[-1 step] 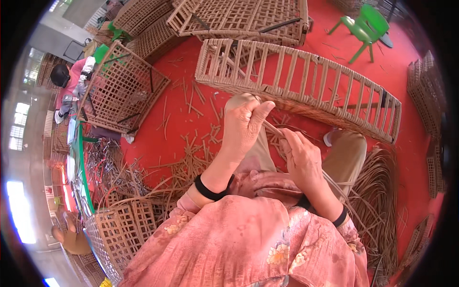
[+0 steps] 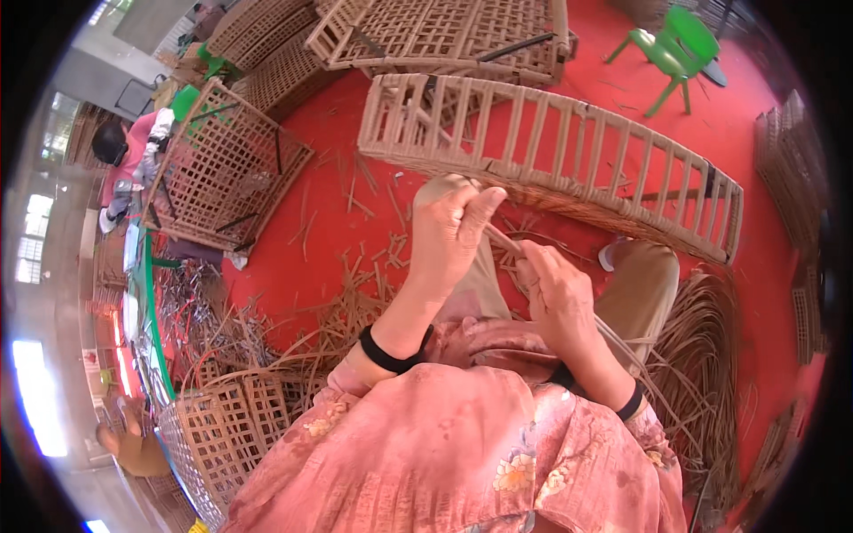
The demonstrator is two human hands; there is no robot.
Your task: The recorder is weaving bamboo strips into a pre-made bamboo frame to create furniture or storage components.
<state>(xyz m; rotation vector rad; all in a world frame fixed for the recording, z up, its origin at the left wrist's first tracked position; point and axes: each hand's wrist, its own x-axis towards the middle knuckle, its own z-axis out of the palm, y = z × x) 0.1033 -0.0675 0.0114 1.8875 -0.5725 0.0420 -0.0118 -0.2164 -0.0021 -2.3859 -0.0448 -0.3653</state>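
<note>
A long, thin brown weaving strand (image 2: 503, 240) stretches slantwise between my two hands. My left hand (image 2: 451, 218) is closed on its upper end, thumb raised, beside the lower rim of a woven wicker frame (image 2: 542, 133) with open slats. Lower and to the right, my right hand (image 2: 560, 289) is closed round the same strand, fingers bent. Past that hand the strand seems to trail toward a thick bundle of loose strands (image 2: 702, 355) at my right. Whether my left fingertips touch the frame is hidden from view.
Strand offcuts (image 2: 369, 275) litter the red floor (image 2: 293, 222). Several wicker pieces stand around: a large panel (image 2: 444, 35) ahead, a basket (image 2: 240, 413) at my left. Far left, a co-worker (image 2: 133, 155) sits behind a woven piece (image 2: 222, 169). A green chair (image 2: 675, 53) stands far right.
The view has shifted very slightly. Far left, the co-worker's head has moved a little. Both my hands keep their hold on the strand.
</note>
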